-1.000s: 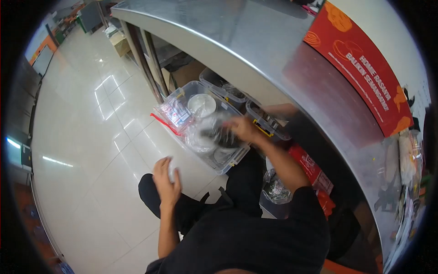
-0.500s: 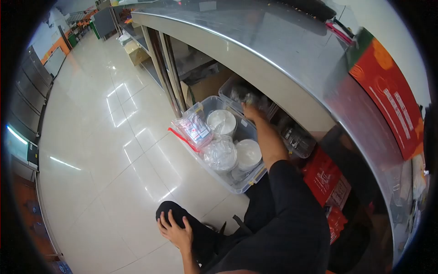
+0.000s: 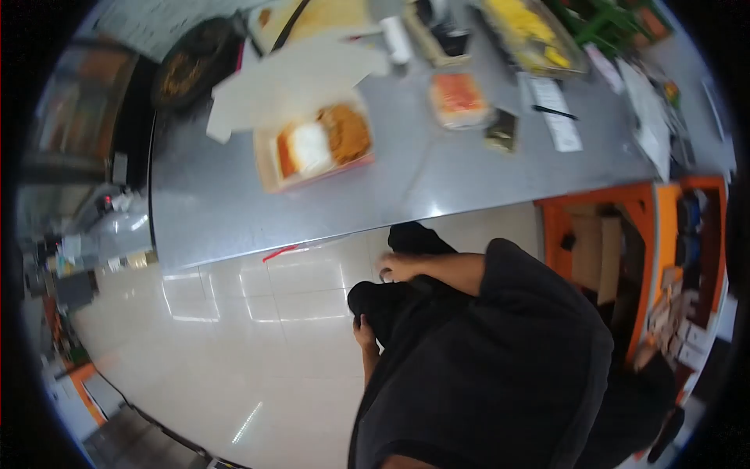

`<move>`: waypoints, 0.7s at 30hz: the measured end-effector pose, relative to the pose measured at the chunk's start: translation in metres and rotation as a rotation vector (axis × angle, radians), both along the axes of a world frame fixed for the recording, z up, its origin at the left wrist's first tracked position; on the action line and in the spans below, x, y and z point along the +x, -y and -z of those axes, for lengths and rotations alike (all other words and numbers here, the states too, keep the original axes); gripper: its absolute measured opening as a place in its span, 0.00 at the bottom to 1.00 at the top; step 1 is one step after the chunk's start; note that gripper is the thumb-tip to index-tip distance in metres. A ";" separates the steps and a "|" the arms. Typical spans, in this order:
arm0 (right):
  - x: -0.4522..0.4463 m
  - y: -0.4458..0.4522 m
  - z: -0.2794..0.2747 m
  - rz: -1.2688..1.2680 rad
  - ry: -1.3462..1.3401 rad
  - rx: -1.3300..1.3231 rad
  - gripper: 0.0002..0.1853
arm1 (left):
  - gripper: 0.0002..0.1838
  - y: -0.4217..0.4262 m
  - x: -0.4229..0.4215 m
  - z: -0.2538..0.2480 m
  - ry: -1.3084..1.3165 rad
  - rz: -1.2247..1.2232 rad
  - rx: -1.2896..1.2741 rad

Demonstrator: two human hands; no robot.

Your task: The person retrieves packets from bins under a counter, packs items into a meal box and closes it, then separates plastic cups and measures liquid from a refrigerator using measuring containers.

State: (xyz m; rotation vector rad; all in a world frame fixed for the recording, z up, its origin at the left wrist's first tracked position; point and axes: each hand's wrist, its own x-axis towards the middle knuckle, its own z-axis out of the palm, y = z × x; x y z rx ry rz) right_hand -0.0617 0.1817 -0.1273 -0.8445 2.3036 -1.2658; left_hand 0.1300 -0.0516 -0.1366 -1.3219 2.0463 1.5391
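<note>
My right hand [image 3: 400,266] is in front of the steel table's edge, above my dark trousers. Its fingers are curled around a small greyish thing, too blurred to name. Lower and to the left, my left hand [image 3: 365,332] rests against my knee, its fingers mostly hidden. On the steel table [image 3: 406,184] beyond, an open paper box [image 3: 266,160] holds white rice [image 3: 310,148] and a browned fried piece [image 3: 344,133]. A wrapped pack with orange-red contents [image 3: 459,98] lies to its right, beside a small dark sachet [image 3: 501,130].
A dark stone mortar [image 3: 191,66] stands at the table's back left. Farther right are a tray with yellow contents [image 3: 531,35] and a paper slip [image 3: 556,113] under a black pen. An orange shelf unit [image 3: 652,234] stands at right. A red strip [image 3: 279,253] shows below the table edge.
The view has swung up to the tabletop, and the storage box is now mostly hidden beneath it. My right hand has left the boxes and drawn back near my knees. My left hand stays at my knee.
</note>
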 end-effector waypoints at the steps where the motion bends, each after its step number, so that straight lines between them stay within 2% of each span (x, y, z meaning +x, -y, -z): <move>1: 0.017 -0.025 -0.041 -0.148 0.171 0.075 0.12 | 0.28 0.011 -0.003 -0.015 0.004 0.048 0.000; 2: 0.034 -0.054 -0.096 -0.300 0.354 0.146 0.10 | 0.26 0.009 -0.004 -0.040 0.073 0.247 0.011; 3: 0.040 -0.070 -0.141 -0.266 0.366 0.147 0.10 | 0.23 0.014 -0.006 -0.056 0.138 0.435 0.022; 4: 0.049 -0.084 -0.179 -0.109 0.373 0.171 0.10 | 0.22 0.017 -0.019 -0.087 0.203 0.582 0.111; 6: 0.051 -0.118 -0.233 0.180 0.360 0.148 0.10 | 0.20 0.015 -0.037 -0.109 -0.010 0.825 0.090; 8: 0.038 -0.151 -0.306 0.477 0.207 -0.028 0.08 | 0.18 0.000 -0.056 -0.128 -0.171 0.961 -0.139; 9: 0.031 -0.164 -0.328 0.639 0.119 -0.097 0.07 | 0.15 -0.014 -0.077 -0.147 -0.170 0.991 -0.183; 11: 0.013 -0.189 -0.374 0.948 0.083 -0.105 0.07 | 0.14 -0.051 -0.116 -0.201 -0.374 1.016 -0.206; 13: -0.016 -0.214 -0.364 1.175 -0.304 -0.017 0.13 | 0.12 -0.101 -0.151 -0.258 -0.482 1.010 -0.174; 14: -0.029 -0.223 -0.367 1.176 -0.300 -0.024 0.13 | 0.11 -0.129 -0.165 -0.285 -0.598 1.023 -0.146; 16: -0.060 -0.242 -0.379 1.136 -0.731 0.187 0.21 | 0.09 -0.185 -0.193 -0.334 -0.806 1.110 -0.207; 17: -0.070 -0.249 -0.377 1.125 -0.743 0.175 0.21 | 0.09 -0.210 -0.205 -0.346 -0.955 1.166 -0.278; 19: -0.077 -0.250 -0.359 0.960 -0.607 0.382 0.24 | 0.16 -0.259 -0.232 -0.365 -1.169 1.227 -0.375; 21: -0.079 -0.252 -0.351 0.882 -0.496 0.387 0.22 | 0.23 -0.306 -0.257 -0.381 -1.203 1.197 -0.513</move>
